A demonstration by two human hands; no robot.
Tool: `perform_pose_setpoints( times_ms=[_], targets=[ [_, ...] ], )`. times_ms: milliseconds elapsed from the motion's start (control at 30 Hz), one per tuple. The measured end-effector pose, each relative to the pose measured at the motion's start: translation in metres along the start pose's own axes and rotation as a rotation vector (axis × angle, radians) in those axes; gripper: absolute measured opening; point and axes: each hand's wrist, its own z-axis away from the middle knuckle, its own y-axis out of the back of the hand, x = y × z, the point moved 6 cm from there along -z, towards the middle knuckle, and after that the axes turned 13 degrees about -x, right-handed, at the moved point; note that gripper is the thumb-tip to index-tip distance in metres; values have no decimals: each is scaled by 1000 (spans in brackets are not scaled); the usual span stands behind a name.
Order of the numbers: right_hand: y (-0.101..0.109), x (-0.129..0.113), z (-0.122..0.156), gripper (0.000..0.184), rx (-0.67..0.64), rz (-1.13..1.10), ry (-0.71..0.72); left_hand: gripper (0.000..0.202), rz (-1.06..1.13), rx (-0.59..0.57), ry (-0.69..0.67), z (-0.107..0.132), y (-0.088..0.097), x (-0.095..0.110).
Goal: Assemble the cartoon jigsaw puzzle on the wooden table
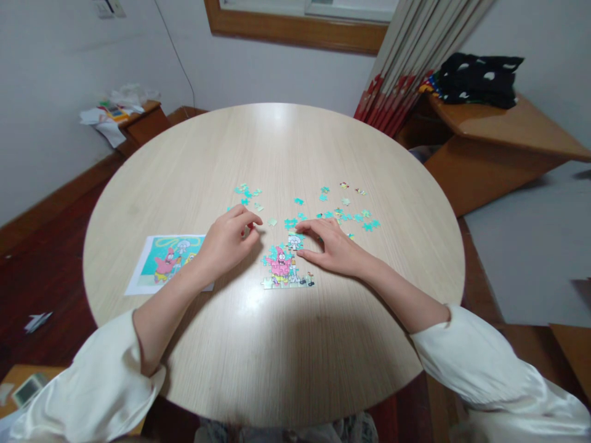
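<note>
A small, partly joined cartoon jigsaw (282,266) lies on the round wooden table (272,154). My right hand (333,246) rests beside it with fingers stretched flat, the fingertips touching the puzzle's upper right pieces. My left hand (227,239) sits to the puzzle's left, fingers curled in a pinch on a small piece I can barely make out. Several loose teal pieces (344,212) lie scattered beyond both hands, with another small cluster (247,192) further left.
A printed reference picture (166,258) of the cartoon lies on the table left of my left arm. A wooden desk with dark cloth (478,77) stands at right, a curtain (406,61) behind, and a cluttered low stand (122,114) at the far left.
</note>
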Motion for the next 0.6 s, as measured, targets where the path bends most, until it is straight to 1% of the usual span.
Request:
perform_pose_setpoints(
  times_ms=[600],
  targets=[
    [-3,-4,-3,34,-18,29,56,15,-11,13,-9,0,-2,0]
  ],
)
